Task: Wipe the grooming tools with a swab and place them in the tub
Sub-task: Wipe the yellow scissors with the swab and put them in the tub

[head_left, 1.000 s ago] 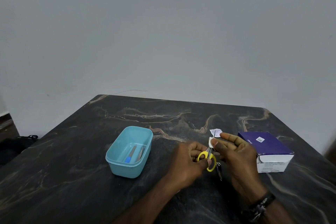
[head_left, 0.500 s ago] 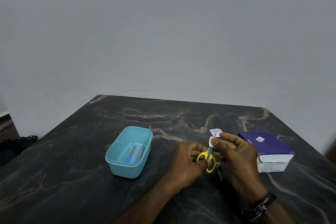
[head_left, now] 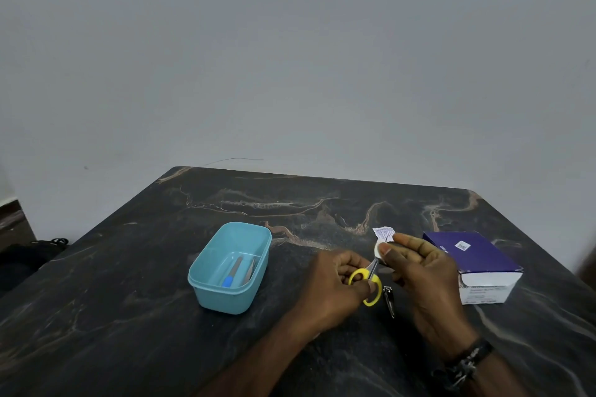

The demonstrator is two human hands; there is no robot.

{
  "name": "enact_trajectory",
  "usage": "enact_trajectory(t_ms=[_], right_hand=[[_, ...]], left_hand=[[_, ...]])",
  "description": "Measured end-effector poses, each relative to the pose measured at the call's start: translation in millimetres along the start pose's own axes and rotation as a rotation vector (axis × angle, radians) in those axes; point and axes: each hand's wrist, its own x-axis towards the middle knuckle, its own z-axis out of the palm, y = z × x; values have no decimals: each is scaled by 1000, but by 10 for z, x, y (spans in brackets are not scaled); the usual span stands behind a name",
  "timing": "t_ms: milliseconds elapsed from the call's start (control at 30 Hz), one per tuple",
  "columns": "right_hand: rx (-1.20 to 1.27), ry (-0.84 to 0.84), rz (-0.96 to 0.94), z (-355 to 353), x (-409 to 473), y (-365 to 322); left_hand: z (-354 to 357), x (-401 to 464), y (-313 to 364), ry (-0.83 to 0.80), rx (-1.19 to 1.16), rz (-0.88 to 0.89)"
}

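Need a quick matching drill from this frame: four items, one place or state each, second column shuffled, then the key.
Things:
1. scissors
2. swab
3. nail clipper
4. blue-handled tool

Places or states:
A. lying on the table between the two hands
B. inside the teal tub
C. pinched by the right hand
D. yellow handles gripped by the left hand

Pairs: 1-D, 2-C, 3-A, 4-B

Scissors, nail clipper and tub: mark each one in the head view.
scissors (head_left: 359, 274): head view, on the yellow handle loop held by the left hand.
nail clipper (head_left: 389, 300): head view, on its metal body lying on the table.
tub (head_left: 225, 298): head view, on its near outer wall.
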Motion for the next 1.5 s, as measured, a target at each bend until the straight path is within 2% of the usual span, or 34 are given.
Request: enact_trajectory(t_ms=[167, 400, 733, 900, 1067, 1300, 1500], right_hand=[[-13, 75, -24, -28, 18, -49], [21, 66, -15, -27, 12, -71], [-63, -97, 57, 43, -60, -63], [-122, -131, 71, 40, -64, -68], [-263, -64, -39, -3, -30, -68], [-309, -102, -85, 34, -52, -26], [-311, -246, 24, 88, -102, -8]], left_hand=[[17, -6, 4, -25, -24, -28], [-88, 71, 83, 244, -290, -67], [-172, 98, 110, 492, -614, -39], [-187, 94, 120, 553, -462, 27], [-183, 108, 69, 568, -330, 64], [-125, 80, 45, 429, -212, 126], [-90, 71, 9, 386, -97, 208]])
